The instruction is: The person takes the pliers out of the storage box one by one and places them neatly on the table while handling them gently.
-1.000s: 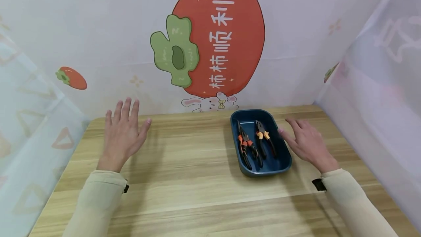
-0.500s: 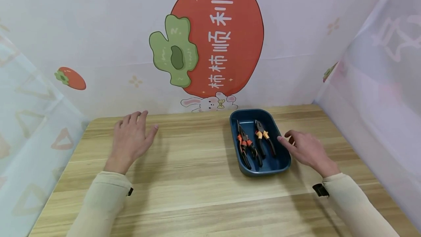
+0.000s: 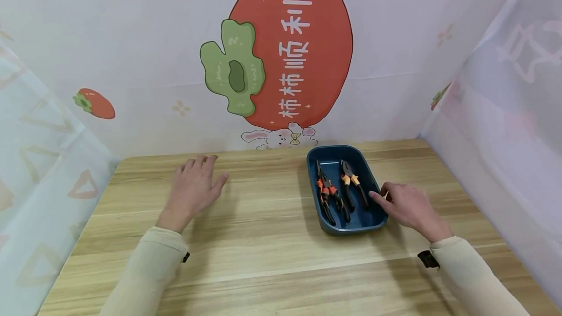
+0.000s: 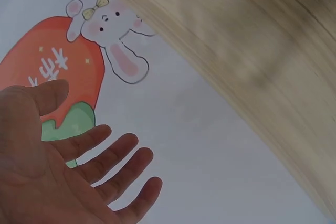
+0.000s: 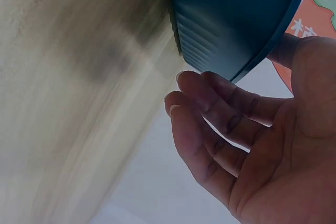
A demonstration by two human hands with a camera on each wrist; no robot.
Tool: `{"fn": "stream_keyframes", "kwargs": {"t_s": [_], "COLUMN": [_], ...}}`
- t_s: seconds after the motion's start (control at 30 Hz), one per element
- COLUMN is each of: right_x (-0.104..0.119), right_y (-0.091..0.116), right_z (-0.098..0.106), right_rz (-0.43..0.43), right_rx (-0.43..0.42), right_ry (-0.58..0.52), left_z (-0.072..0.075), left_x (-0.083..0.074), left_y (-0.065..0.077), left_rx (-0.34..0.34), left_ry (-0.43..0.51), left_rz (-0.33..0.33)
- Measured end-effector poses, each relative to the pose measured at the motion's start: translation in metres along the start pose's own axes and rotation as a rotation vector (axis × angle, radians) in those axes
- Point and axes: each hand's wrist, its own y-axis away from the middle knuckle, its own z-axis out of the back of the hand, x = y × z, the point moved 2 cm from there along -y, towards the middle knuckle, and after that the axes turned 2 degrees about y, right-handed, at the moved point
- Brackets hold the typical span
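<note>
Blue tray (image 3: 362, 218); orange-black pliers (image 3: 326, 192); yellow-black pliers (image 3: 347, 180) (a peachy yellow).

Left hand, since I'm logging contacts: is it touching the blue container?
No, the head view shows the left hand over the wooden table, plainly apart from the blue container holding pliers.

Cream sleeves (image 3: 471, 262), black wrist straps (image 3: 428, 259)

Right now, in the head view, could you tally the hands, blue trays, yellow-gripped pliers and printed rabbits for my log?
Hands: 2 (left hand, right hand)
Blue tray: 1
Yellow-gripped pliers: 1
Printed rabbit: 1
Total: 5
</note>
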Motion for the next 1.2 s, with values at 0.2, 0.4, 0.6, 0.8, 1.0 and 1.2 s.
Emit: {"fn": "stream_keyframes", "kwargs": {"t_s": [0.2,0.4,0.6,0.8,1.0,1.2], "right_x": [0.0,0.0,0.0,0.001,0.002,0.003], "right_y": [0.002,0.004,0.006,0.006,0.006,0.006], "right_z": [-0.004,-0.007,-0.01,-0.011,-0.012,-0.012], "right_rz": [-0.008,0.002,0.03,0.033,0.02,0.023], "right_rx": [0.008,0.014,0.002,-0.012,0.014,0.031], "right_ry": [0.017,0.024,0.029,0.055,0.052,0.045], "left_z": [-0.009,-0.015,-0.017,-0.017,-0.017,-0.018], "left_x": [-0.016,-0.029,-0.039,-0.045,-0.05,-0.059], "left_y": [-0.005,-0.008,-0.01,-0.011,-0.012,-0.013], "left_rx": [0.026,0.051,0.056,0.047,0.05,0.056], "left_ry": [0.021,0.042,0.065,0.077,0.091,0.082], "left_rz": [-0.044,-0.063,-0.069,-0.079,-0.086,-0.1]}}
